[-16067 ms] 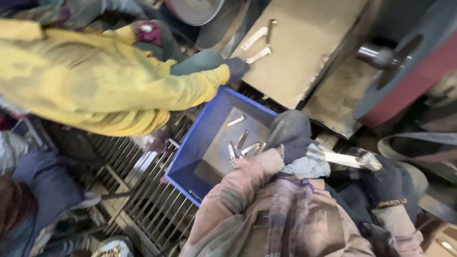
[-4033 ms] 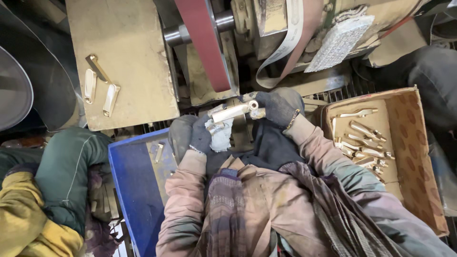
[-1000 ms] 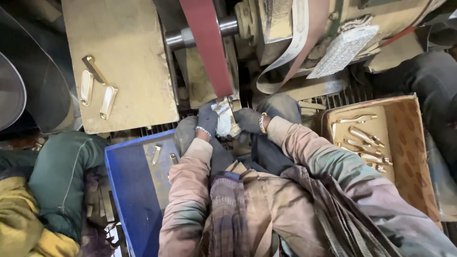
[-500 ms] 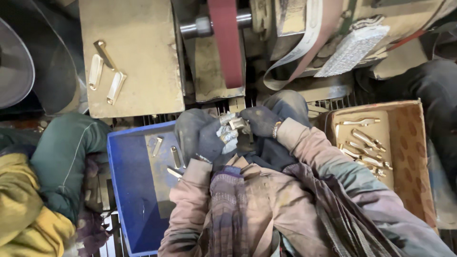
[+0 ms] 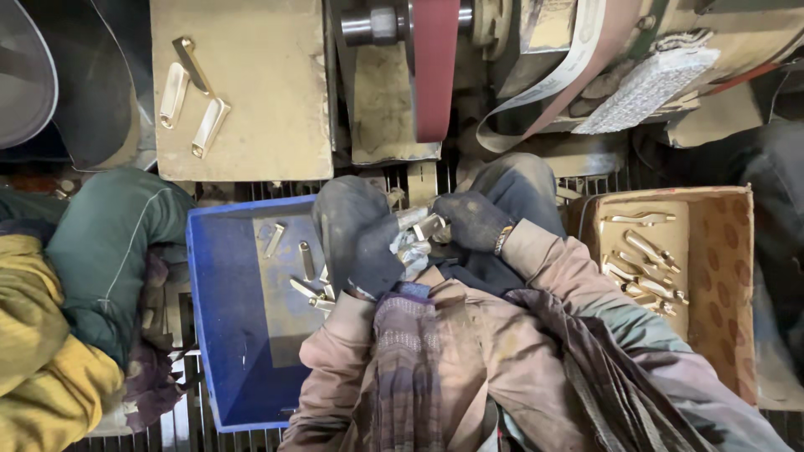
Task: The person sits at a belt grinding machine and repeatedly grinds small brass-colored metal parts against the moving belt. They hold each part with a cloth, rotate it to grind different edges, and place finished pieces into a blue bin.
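Observation:
Both my hands wear dark gloves and meet in front of my chest. My left hand point(image 5: 362, 243) grips a crumpled white rag point(image 5: 412, 251) and one end of a small silvery metal part point(image 5: 421, 224). My right hand point(image 5: 471, 221) pinches the other end of that part. They sit just below a red sanding belt point(image 5: 435, 67), over the right edge of a blue plastic bin point(image 5: 219, 335) that holds several similar metal parts point(image 5: 303, 276).
A cardboard box point(image 5: 720, 276) with several metal parts sits at the right. Three metal pieces point(image 5: 191, 96) lie on a tan plate at upper left. Another person in a green and yellow sleeve point(image 5: 92, 276) crouches at the left. A metal grate floor lies below.
My hands came down from the belt toward my chest and over the bin's edge. The camera view shifted down slightly.

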